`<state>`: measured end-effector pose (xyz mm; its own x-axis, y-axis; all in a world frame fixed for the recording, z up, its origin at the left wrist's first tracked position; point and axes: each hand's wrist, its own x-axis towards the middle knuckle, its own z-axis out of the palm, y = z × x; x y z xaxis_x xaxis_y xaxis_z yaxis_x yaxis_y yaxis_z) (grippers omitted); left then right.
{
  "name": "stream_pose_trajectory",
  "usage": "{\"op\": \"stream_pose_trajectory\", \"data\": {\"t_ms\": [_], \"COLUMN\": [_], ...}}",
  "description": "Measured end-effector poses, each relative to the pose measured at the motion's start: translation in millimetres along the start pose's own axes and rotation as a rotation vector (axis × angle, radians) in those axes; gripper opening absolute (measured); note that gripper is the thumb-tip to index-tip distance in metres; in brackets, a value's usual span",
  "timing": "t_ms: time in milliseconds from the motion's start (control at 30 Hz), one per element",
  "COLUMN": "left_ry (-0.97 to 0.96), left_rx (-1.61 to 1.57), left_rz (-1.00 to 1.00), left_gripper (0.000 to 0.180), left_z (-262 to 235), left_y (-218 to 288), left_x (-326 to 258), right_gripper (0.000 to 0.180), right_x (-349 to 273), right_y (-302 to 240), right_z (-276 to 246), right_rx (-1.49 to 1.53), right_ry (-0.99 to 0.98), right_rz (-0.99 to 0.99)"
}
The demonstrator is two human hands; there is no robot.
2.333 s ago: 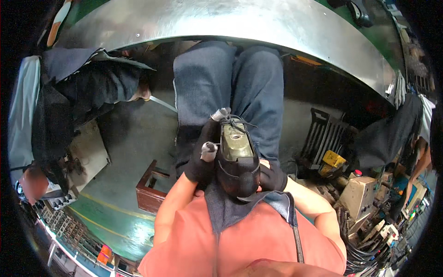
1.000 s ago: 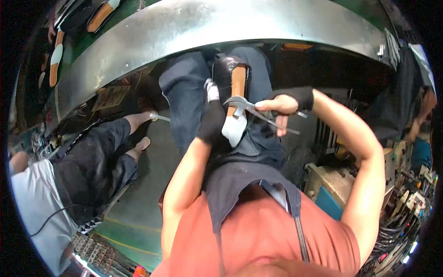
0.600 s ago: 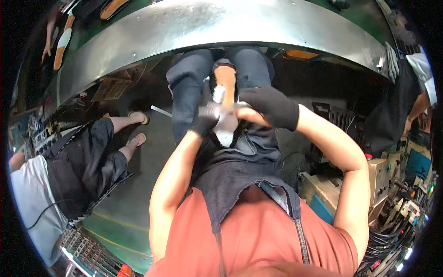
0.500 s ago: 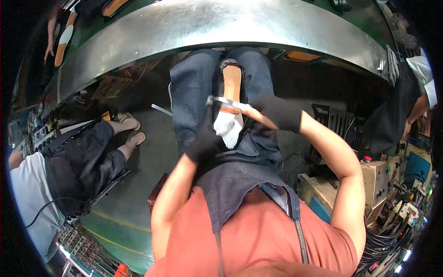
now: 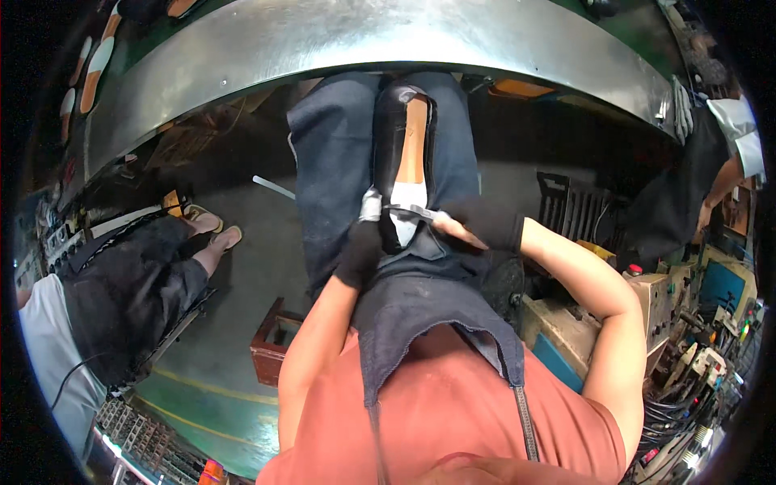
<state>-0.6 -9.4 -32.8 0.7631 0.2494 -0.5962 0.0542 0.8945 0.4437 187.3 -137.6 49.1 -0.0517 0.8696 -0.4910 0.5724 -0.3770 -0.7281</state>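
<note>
A black shoe (image 5: 390,133) lies lengthwise over my lap, its tan-and-white insole board (image 5: 413,149) facing up. My left hand (image 5: 360,246), in a black glove with pale wrapping at a fingertip, is closed against the shoe's left side; its other fingers are mostly hidden. From the right comes my right hand (image 5: 477,222), also black-gloved with bare fingertips. It is closed on a slim grey hand tool (image 5: 416,212), which crosses the white part of the board. The tool's exact kind cannot be made out.
A shiny metal bench (image 5: 388,40) curves across the front. At the left sits a person in dark shorts (image 5: 145,275); another person's dark clothing (image 5: 687,194) shows at the right. A brown wooden stool (image 5: 271,347) and a beige machine box (image 5: 558,327) flank me.
The shoe now reaches farther toward the bench, and more of its black upper shows. Both hands and the grey tool have moved nearer my body, over the board's white part.
</note>
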Motion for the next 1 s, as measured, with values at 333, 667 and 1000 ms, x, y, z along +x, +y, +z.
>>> {"op": "stream_pose_trajectory", "data": {"t_ms": [333,667,1000], "left_ry": [-0.045,0.194,0.038], "left_rx": [1.400,0.741,1.216], "left_rz": [0.453,0.296,0.648], "left_gripper": [0.038,0.044,0.084], "left_z": [-39.5,-1.8,-16.8], "left_y": [6.0,-15.5,-13.2], "left_x": [19.1,-9.9,-4.7], "right_gripper": [0.041,0.036,0.035], "right_x": [-0.8,-22.3,-9.2], "right_y": [-87.2,-60.1,-29.6], "right_z": [-66.2,-40.9,-5.2], "right_rx": [-0.245,-0.057,-0.369], "right_ry": [0.074,0.019,0.176], "right_rz": [-0.208,0.035,-0.252]}}
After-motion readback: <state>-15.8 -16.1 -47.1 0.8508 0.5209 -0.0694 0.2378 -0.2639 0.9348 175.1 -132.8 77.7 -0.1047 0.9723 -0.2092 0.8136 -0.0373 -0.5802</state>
